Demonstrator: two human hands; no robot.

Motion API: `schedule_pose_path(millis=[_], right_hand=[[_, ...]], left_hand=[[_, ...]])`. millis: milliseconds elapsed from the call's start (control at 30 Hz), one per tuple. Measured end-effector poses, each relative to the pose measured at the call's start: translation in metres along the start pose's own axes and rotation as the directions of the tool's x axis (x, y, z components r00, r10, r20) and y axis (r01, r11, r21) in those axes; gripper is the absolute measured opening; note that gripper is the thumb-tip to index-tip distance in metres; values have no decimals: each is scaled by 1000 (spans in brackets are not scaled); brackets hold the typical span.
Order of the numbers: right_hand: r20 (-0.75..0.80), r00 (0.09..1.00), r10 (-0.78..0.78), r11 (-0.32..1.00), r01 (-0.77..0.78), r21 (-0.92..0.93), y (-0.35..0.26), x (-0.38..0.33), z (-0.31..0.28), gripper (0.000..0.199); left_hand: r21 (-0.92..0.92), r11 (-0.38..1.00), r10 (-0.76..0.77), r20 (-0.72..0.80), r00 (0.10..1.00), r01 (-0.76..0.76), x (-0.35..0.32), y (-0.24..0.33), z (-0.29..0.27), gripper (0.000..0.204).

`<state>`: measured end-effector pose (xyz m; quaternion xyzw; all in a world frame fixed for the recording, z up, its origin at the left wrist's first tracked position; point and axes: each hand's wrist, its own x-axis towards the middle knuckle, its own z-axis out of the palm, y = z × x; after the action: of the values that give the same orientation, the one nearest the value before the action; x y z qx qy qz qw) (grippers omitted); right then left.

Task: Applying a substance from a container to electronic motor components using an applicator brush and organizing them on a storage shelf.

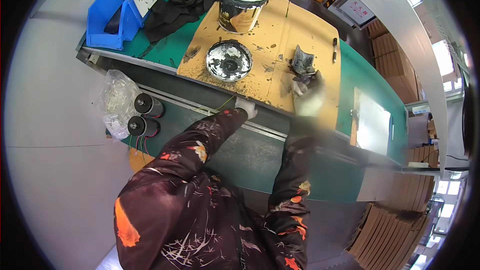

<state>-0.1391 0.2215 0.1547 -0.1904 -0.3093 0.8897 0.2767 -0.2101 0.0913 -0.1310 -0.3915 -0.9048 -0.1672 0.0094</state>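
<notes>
My right hand (307,99), in a pale glove and smeared by motion, is over the right part of the cardboard sheet (280,82). Its fingers are bent around something small and dark that I cannot make out. Just beyond them lies a curved, black-stained scoop-like piece (303,60). My left hand (246,107), also gloved, is at the sheet's near edge, its fingers hidden. A thin yellow-green wire (225,103) runs up beside it. Left of centre on the sheet rests a round lid (229,60) smeared with black, in front of a black bucket with a white lid (243,5).
A blue bin (112,15) and dark cloth (175,10) are at the back left. Two black cylindrical motors (145,115) with wires stand near a clear plastic bag (117,102). A marker pen (334,50) lies far right; a white sheet (374,122) is on the green bench.
</notes>
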Motion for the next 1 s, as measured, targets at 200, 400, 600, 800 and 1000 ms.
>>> schedule_pose_path(millis=[200,400,600,800,1000], right_hand=[[158,987,0,999,-5,34,-16,-1,-16,17],[86,996,-35,997,29,77,-7,2,-6,28],[43,999,-19,994,15,105,-2,-4,2,25],[-131,974,-187,981,179,-73,8,-8,8,23],[-88,989,-116,989,123,84,-4,-16,8,30]], left_hand=[[57,968,212,338,917,-245,-68,-37,-61,30],[9,985,171,157,973,-175,-111,-24,-57,73],[-106,994,30,508,861,28,-89,7,-12,55],[-176,984,81,413,907,-8,-104,9,-68,52],[-405,914,23,2,1000,-21,-174,-12,-139,63]])
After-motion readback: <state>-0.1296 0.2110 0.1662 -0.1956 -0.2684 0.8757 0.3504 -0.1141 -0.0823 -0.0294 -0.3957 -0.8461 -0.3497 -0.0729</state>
